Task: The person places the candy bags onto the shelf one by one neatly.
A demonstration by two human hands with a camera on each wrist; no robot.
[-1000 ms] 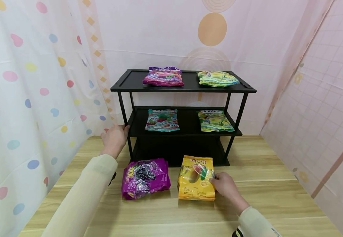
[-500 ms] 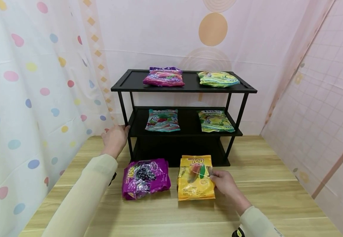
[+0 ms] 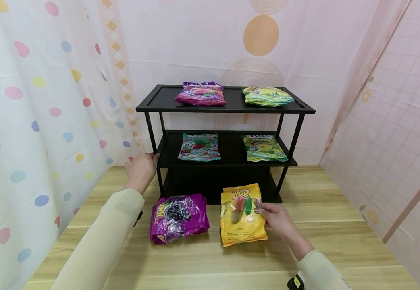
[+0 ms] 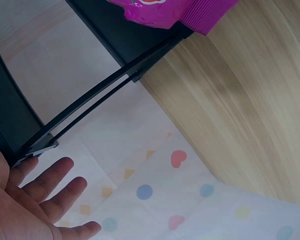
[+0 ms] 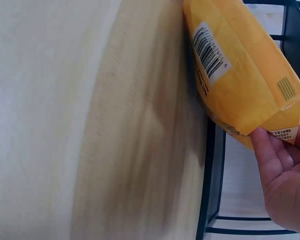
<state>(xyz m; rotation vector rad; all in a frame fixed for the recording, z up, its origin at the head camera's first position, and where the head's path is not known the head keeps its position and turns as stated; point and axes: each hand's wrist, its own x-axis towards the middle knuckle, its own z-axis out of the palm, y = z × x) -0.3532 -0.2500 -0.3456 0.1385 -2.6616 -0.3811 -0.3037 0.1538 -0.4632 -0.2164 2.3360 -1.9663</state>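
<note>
My right hand (image 3: pixel 279 217) pinches the side edge of a yellow candy bag (image 3: pixel 240 229) with a mango picture. The bag's top leans toward the rack, tilted up off the table; its back with a barcode (image 5: pixel 210 52) shows in the right wrist view. My left hand (image 3: pixel 141 171) holds the left side of a black three-tier shelf rack (image 3: pixel 228 164) at the middle tier. In the left wrist view that hand (image 4: pixel 35 205) is at the rack's corner, the other fingers spread loosely. A purple candy bag (image 3: pixel 192 225) with dark berries lies on the table, left of the yellow one.
On the top tier rest a pink-purple candy bag (image 3: pixel 200 94) and a yellow-green one (image 3: pixel 268 97). The middle tier carries a teal bag (image 3: pixel 200 148) and a green-yellow bag (image 3: pixel 264 149). Curtains enclose the wooden table (image 3: pixel 195 268) at the back and sides.
The yellow bag has been turned slightly and raised, its top edge now higher and nearer the rack. My right hand moved up a little with it. The left hand stays put.
</note>
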